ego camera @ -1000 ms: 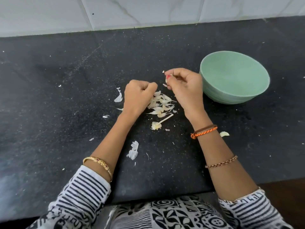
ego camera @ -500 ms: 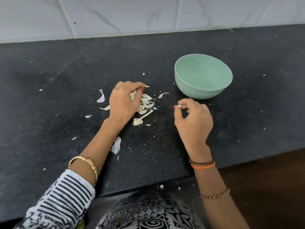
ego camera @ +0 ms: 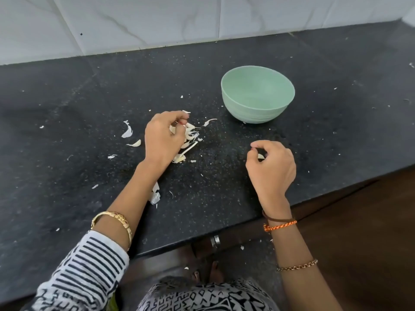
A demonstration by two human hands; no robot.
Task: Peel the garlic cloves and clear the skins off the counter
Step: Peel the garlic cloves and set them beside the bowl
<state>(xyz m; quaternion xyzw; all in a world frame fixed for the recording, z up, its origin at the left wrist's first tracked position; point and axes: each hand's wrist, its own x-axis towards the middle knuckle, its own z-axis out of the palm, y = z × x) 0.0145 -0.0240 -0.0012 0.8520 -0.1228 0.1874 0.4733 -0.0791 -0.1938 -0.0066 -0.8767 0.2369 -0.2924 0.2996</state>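
Garlic peeling midway, skins not yet cleared from the black tabletop point(ego camera: 67, 104).

Left hand point(ego camera: 162, 136) curls over the pile of garlic skins point(ego camera: 190, 133) mid-tabletop, fingers pinching at the pieces; whether whole cloves remain under it I cannot tell. Right hand point(ego camera: 272, 166) is near the front edge, thumb and fingers closed on a small pale piece point(ego camera: 260, 156), skin or clove unclear. Green bowl point(ego camera: 257, 95) stands behind and between the hands, toward the back wall; its contents are not visible from here. Loose skins point(ego camera: 128, 131) and flecks lie left of the pile and toward the front edge, a few on the floor. Judged: gathering is mostly left to do. Wide bare room left and right; front edge close to right wrist.
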